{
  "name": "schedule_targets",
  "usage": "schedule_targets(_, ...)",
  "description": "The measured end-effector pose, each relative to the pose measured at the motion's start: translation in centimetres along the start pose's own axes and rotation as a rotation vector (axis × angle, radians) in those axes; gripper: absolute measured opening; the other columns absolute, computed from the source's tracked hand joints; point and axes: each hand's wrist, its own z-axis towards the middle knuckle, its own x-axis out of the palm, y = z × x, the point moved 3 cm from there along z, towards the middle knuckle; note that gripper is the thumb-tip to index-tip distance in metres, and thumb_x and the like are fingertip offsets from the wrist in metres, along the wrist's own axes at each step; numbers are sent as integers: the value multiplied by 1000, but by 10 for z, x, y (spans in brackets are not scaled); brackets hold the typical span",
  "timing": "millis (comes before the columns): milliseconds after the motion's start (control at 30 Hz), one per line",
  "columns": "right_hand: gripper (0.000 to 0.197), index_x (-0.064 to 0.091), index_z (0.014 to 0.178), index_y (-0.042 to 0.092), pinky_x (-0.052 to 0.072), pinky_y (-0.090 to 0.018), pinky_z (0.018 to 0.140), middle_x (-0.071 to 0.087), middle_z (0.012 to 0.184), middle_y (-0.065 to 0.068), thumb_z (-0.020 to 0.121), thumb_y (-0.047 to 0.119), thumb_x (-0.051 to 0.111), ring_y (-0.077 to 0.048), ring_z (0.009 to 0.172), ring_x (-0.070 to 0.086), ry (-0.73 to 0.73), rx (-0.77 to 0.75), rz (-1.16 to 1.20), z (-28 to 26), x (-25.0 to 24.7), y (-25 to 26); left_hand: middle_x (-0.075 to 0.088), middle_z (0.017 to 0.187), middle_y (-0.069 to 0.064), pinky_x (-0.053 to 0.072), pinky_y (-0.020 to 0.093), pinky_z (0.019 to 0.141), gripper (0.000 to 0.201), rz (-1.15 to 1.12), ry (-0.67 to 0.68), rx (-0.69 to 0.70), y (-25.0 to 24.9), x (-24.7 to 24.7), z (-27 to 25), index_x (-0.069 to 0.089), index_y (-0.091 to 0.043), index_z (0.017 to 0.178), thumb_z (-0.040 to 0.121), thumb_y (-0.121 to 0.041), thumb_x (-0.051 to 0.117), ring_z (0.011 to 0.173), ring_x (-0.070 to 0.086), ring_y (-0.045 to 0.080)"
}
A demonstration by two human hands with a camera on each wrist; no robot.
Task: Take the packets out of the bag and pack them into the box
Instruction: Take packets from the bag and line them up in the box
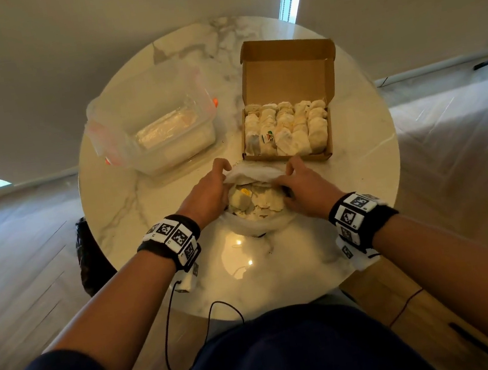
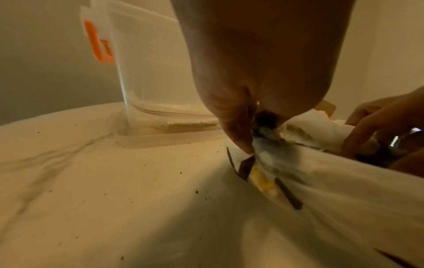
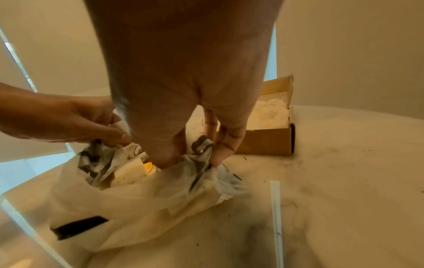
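Observation:
A white plastic bag (image 1: 252,174) lies on the round marble table (image 1: 360,167) in front of me, its mouth held wide. My left hand (image 1: 212,186) pinches the bag's left rim (image 2: 263,145). My right hand (image 1: 299,180) grips the right rim (image 3: 204,154). Pale packets (image 1: 262,202) with a yellow tag show inside the bag (image 3: 137,199). Beyond the bag stands the open cardboard box (image 1: 282,68), with rows of white packets (image 1: 288,127) filling it.
A clear plastic container (image 1: 151,122) with orange clips stands at the left back of the table. Dark crumbs speckle the tabletop (image 2: 91,181). A thin clear strip (image 3: 275,208) lies right of the bag. Cables hang off the table's near edge.

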Motion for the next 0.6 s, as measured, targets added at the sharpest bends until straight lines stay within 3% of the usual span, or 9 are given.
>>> schedule_targets(167, 43, 59, 133, 15, 52, -41, 84, 43, 117, -15, 91, 7, 58, -32, 88, 55, -30, 49, 3, -4, -3, 0, 46, 108, 0, 51, 37, 72, 32, 191, 21, 138, -3, -4, -9, 46, -32, 102, 88, -3, 51, 86, 56, 25)
schedule_targets(233, 42, 62, 130, 15, 52, -44, 84, 45, 116, -13, 88, 10, 62, -32, 91, 54, -27, 38, -2, -6, -3, 1, 45, 120, 2, 53, 37, 77, 29, 237, -52, 154, -3, -5, -12, 59, -27, 102, 87, -2, 59, 93, 56, 25)
schedule_targets(300, 41, 65, 124, 15, 53, -45, 80, 47, 114, -12, 83, 12, 68, -31, 93, 53, -71, 6, -13, -6, -4, 4, 46, 126, 5, 51, 40, 83, 38, 339, -159, 207, -8, -4, -12, 66, -25, 106, 75, -4, 74, 101, 50, 28)
schedule_targets(367, 37, 69, 115, 12, 53, -45, 75, 48, 111, -12, 78, 9, 70, -32, 93, 52, -167, -17, -44, -6, -7, 5, 54, 117, 7, 46, 41, 80, 41, 461, -201, 341, -14, -2, -12, 69, -23, 106, 71, -5, 76, 98, 49, 30)
schedule_targets(433, 31, 70, 108, 9, 52, -46, 73, 50, 106, -12, 77, 6, 71, -31, 91, 51, -233, -54, -61, -6, -10, 9, 60, 105, 5, 44, 40, 74, 30, 478, -105, 456, -20, 3, -12, 72, -21, 104, 77, -9, 73, 91, 54, 28)
schedule_targets(500, 25, 70, 108, 8, 52, -45, 75, 52, 106, -12, 83, 7, 67, -29, 91, 53, -182, -112, -18, -6, -11, 16, 63, 102, 2, 43, 38, 74, 24, 529, 8, 496, -19, 10, -11, 73, -23, 105, 83, -17, 72, 91, 58, 27)
schedule_targets(600, 28, 67, 116, 12, 50, -41, 85, 54, 118, -10, 90, 10, 60, -28, 101, 56, 47, -142, 14, -6, -2, 23, 59, 122, -2, 39, 38, 84, 35, 645, 72, 391, -11, 21, -10, 67, -30, 121, 87, -24, 68, 109, 52, 25)
